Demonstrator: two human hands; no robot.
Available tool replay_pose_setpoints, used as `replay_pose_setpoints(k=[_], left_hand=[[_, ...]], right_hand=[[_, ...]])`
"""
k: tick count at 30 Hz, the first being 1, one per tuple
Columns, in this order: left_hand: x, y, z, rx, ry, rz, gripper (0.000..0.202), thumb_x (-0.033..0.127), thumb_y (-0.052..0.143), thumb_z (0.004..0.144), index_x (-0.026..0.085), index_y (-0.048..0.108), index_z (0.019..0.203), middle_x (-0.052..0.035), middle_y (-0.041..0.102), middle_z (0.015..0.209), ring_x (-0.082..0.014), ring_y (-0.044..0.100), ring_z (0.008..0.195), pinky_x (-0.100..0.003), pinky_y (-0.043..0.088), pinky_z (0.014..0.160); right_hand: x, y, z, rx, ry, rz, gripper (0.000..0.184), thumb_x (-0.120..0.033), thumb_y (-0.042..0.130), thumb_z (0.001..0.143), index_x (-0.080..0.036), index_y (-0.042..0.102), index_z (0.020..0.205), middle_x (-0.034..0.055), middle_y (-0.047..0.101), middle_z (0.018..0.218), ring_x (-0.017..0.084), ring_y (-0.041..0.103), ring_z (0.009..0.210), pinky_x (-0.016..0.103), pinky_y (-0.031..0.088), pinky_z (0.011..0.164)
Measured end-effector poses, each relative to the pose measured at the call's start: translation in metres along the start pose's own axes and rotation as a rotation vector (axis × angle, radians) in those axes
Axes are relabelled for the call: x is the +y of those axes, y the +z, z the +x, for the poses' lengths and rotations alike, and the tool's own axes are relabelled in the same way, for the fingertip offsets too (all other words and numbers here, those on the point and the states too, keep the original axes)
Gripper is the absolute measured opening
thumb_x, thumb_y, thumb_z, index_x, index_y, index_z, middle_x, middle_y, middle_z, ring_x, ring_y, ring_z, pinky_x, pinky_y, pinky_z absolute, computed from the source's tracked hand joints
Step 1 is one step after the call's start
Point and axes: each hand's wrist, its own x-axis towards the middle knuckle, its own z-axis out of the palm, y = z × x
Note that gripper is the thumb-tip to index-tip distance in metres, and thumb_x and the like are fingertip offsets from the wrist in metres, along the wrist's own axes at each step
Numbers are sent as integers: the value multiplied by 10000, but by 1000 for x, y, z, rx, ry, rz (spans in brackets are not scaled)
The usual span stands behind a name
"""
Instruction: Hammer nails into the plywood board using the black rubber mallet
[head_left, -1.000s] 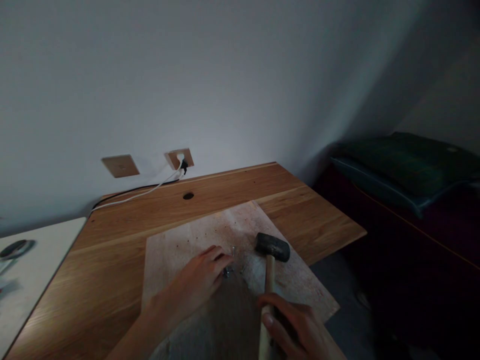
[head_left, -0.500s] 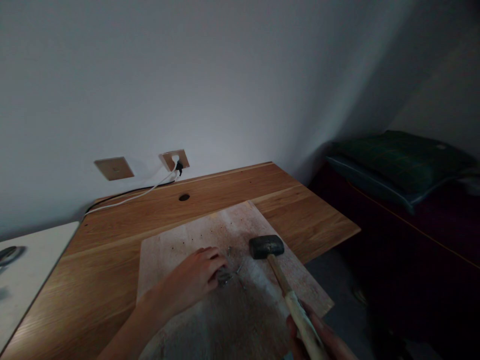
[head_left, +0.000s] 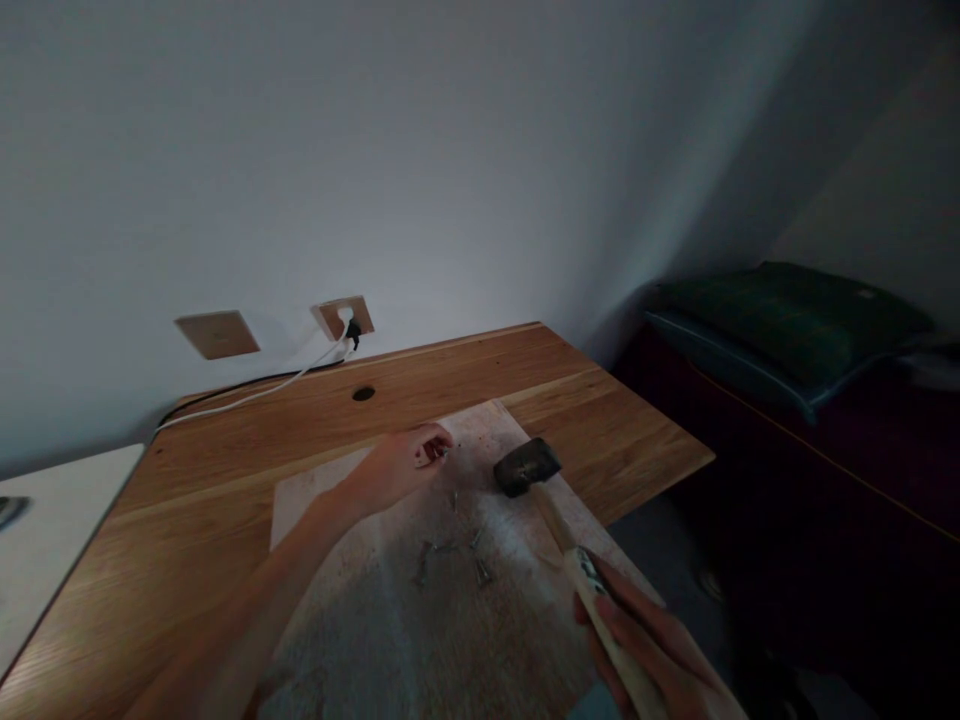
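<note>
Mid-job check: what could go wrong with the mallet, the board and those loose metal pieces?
The mallet head sits near the left hand, so a stray swing by the right hand might catch its fingers. The loose metal pieces could scatter if knocked. No clamp shows on the board, so it may shift.

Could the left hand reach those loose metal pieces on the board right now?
Probably yes: the metal pieces lie uncovered on the board near the left hand, and the mallet head is clear, off to their right.
</note>
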Motion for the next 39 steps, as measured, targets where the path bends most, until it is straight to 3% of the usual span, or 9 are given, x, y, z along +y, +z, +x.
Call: replay_pose_setpoints(k=[2,7,12,15,19,25,28,34,39], left_hand=[[1,9,19,4,-9,13,151,185,628,883,229,707,1004,-10,769,924,-187,706,837,-304,547,813],[-5,34,50,72,-18,-34,117,156,640,900,222,692,980,-22,781,963,-197,733,873,-330,567,866],[-16,55,56,133,-9,-70,148,127,644,906,219,699,1008,-27,780,964,-193,737,889,-341,577,889],[-21,60,55,169,21,-57,155,130,648,900,224,705,1009,-27,774,998,-190,733,913,-342,577,904],[-23,59,53,186,54,-43,171,118,637,886,221,704,1005,-35,771,1028,-187,724,923,-334,570,916],[-26,59,54,170,118,-6,141,157,604,910,231,678,1005,-34,753,1049,-199,706,986,-332,553,930],[-27,59,53,163,120,18,123,157,595,916,230,667,984,-38,744,1047,-202,702,990,-329,543,923],[-28,58,50,140,171,-1,140,176,563,955,234,662,1035,-42,734,1053,-205,701,990,-327,531,906],[-31,60,53,126,168,15,146,169,570,930,239,665,1015,-42,732,1047,-214,696,990,-336,521,905]], right_hand=[[-1,1,9,8,-6,-66,630,-726,673,910,-296,744,1365,106,831,1108,329,812,1002,412,704,797],[-4,0,19,69,-126,-258,604,-696,685,913,-273,777,1333,98,739,1407,353,648,1364,460,557,1126],[-12,-5,22,-154,-171,-296,592,-645,611,993,-240,731,1408,120,815,1227,320,774,1136,427,639,987],[-19,-8,24,-192,-212,-326,552,-591,592,1025,-236,710,1431,91,836,1069,278,798,1008,384,658,907],[-26,-9,25,-163,-242,-471,563,-569,580,1028,-205,694,1442,108,831,1101,276,793,988,382,660,864],[-35,-7,21,-119,-358,-699,415,-412,629,1007,-251,732,1375,129,784,1303,317,762,1157,490,611,1012],[-38,-7,20,-120,-398,-750,374,-381,609,1019,-241,751,1335,138,784,1271,316,760,1141,489,615,1003],[-38,-7,20,-127,-399,-775,344,-359,597,1038,-240,763,1315,114,726,1156,237,766,952,374,644,879],[-33,-7,20,-107,-392,-794,348,-356,641,1006,-240,748,1316,110,718,1151,248,762,950,396,643,861]])
